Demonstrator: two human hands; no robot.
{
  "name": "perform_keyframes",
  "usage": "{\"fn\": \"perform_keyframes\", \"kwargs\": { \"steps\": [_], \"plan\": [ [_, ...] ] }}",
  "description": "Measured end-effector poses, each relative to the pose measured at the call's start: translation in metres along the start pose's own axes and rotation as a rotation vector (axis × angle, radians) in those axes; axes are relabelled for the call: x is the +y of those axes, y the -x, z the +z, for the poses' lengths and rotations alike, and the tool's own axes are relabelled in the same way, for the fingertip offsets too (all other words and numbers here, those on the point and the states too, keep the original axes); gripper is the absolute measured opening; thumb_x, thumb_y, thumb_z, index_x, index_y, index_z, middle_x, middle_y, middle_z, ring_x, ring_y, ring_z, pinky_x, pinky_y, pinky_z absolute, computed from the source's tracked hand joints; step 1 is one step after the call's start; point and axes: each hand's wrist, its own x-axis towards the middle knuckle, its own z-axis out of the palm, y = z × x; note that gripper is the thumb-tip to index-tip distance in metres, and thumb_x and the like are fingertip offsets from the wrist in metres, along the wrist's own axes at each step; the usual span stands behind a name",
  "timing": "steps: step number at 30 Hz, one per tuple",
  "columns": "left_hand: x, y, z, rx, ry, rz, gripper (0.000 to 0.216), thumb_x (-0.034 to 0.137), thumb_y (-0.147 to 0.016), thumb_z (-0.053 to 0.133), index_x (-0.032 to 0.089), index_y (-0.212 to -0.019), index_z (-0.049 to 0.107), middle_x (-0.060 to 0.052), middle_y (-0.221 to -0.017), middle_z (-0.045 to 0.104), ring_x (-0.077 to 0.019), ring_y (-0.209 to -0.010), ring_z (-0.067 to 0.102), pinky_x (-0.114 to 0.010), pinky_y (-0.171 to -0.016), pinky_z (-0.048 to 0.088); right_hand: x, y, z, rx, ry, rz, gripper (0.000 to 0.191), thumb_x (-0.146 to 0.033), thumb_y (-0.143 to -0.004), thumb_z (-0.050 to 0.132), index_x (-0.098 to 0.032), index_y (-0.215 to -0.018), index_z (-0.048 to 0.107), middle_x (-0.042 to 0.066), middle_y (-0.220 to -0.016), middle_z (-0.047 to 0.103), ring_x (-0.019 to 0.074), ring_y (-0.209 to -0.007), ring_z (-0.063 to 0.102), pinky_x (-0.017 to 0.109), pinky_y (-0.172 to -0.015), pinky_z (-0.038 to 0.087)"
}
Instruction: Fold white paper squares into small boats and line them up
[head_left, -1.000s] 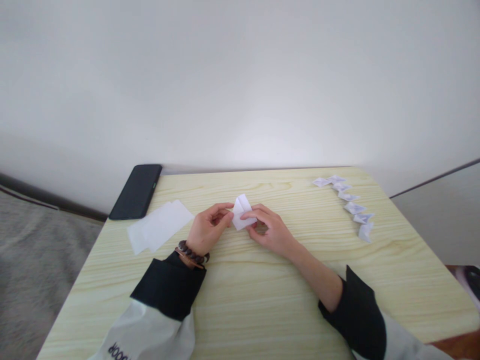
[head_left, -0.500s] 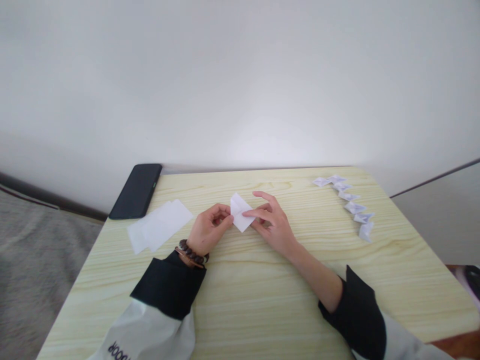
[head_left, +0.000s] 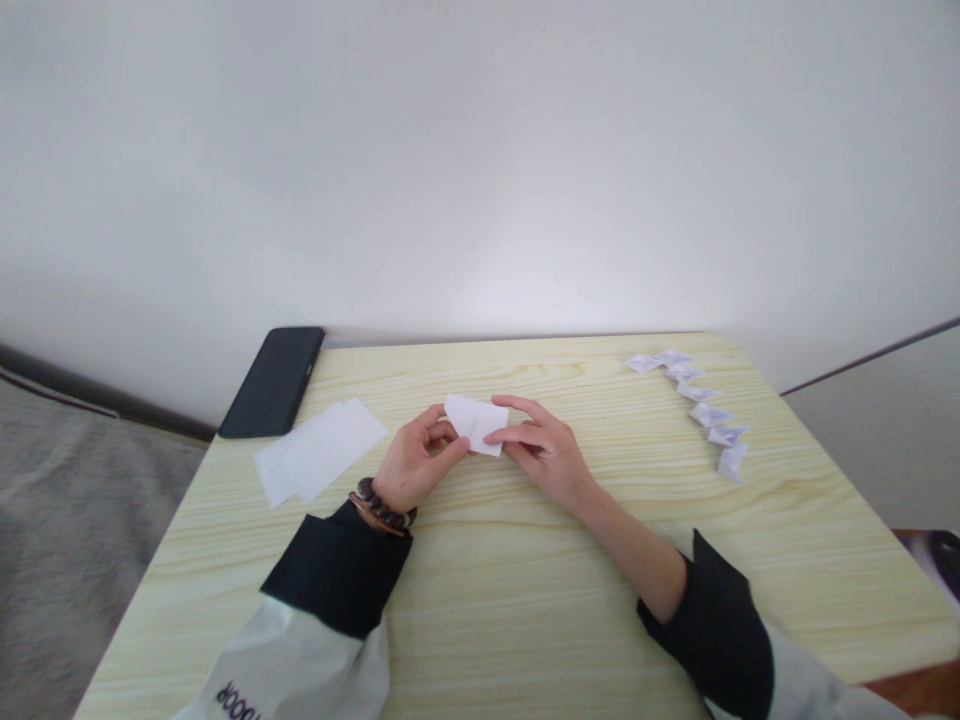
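Note:
A small folded piece of white paper point(head_left: 475, 420) is held up between both hands above the middle of the table. My left hand point(head_left: 417, 455) pinches its left lower edge, thumb on the near face and fingers behind. On the right side, my right hand point(head_left: 546, 450) grips the paper with its fingers; the index finger reaches along the upper right corner. Two flat white paper sheets point(head_left: 334, 450) overlap on the table left of my left hand. Several small folded paper boats point(head_left: 709, 415) stand in a curved row at the right.
A black smartphone point(head_left: 274, 383) lies at the table's back left corner. The pale wood-grain table point(head_left: 517, 610) stands against a white wall point(head_left: 480, 180). Grey carpet point(head_left: 67, 550) shows at the left, and a dark object point(head_left: 946, 555) is at the far right edge.
The folded paper has been turned from a pointed, diamond-like position to a wider, nearly level one. My right index finger has come down to its upper corner.

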Motion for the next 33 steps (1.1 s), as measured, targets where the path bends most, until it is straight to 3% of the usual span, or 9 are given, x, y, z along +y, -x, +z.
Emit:
{"fn": "perform_keyframes", "kwargs": {
  "steps": [5,9,14,21,26,33],
  "plan": [
    [0.0021,0.0003,0.0012,-0.053,0.052,-0.003,0.043,0.043,-0.073,0.064,0.011,-0.100,0.061,-0.012,-0.093,0.071,-0.0244,-0.085,0.066,-0.034,-0.077,0.051,-0.0018,-0.0018,-0.0017,-0.096,-0.039,-0.016,0.021,-0.017,-0.086,0.051,-0.023,-0.087,0.071,0.003,-0.079,0.066,0.0094,-0.062,0.058,0.019,-0.056,0.044],
    [0.0023,0.0007,0.0017,-0.083,0.039,0.006,0.042,0.045,-0.075,0.063,0.011,-0.101,0.063,-0.012,-0.099,0.071,-0.0255,-0.092,0.065,-0.035,-0.083,0.051,-0.0024,0.0009,-0.0019,-0.186,-0.119,0.122,0.014,-0.023,-0.083,0.056,-0.023,-0.088,0.070,-0.001,-0.072,0.068,0.0077,-0.052,0.056,0.018,-0.053,0.044],
    [0.0038,0.0014,0.0011,-0.088,-0.017,-0.031,0.041,0.044,-0.072,0.066,0.013,-0.099,0.066,-0.009,-0.093,0.073,-0.0239,-0.086,0.068,-0.032,-0.079,0.053,-0.0056,0.0029,-0.0020,-0.243,-0.242,0.283,0.019,-0.035,-0.086,0.054,-0.020,-0.089,0.066,-0.001,-0.062,0.068,0.0076,-0.044,0.055,0.017,-0.048,0.045],
    [0.0033,0.0012,0.0010,-0.108,-0.088,0.000,0.034,0.041,-0.068,0.069,0.016,-0.092,0.070,-0.006,-0.086,0.074,-0.0237,-0.079,0.068,-0.034,-0.075,0.054,-0.0087,-0.0026,-0.0012,-0.081,-0.045,0.189,0.022,-0.039,-0.082,0.058,-0.019,-0.077,0.064,0.001,-0.068,0.065,0.0096,-0.055,0.056,0.020,-0.054,0.043],
    [0.0032,0.0004,-0.0006,-0.190,-0.007,-0.035,0.030,0.039,-0.067,0.070,0.017,-0.087,0.072,-0.005,-0.083,0.074,-0.0239,-0.081,0.069,-0.034,-0.079,0.053,-0.0062,-0.0012,0.0002,-0.043,-0.101,0.255,0.025,-0.043,-0.077,0.064,-0.019,-0.076,0.059,-0.003,-0.058,0.056,0.0082,-0.048,0.049,0.020,-0.049,0.039],
    [0.0004,0.0006,0.0004,-0.177,0.010,-0.076,0.037,0.039,-0.064,0.073,0.015,-0.093,0.070,-0.006,-0.089,0.074,-0.0264,-0.086,0.068,-0.039,-0.082,0.053,-0.0055,-0.0014,0.0012,-0.016,-0.129,0.168,0.020,-0.038,-0.080,0.061,-0.019,-0.076,0.056,0.000,-0.077,0.056,0.0059,-0.051,0.048,0.019,-0.049,0.042]
  ]
}}
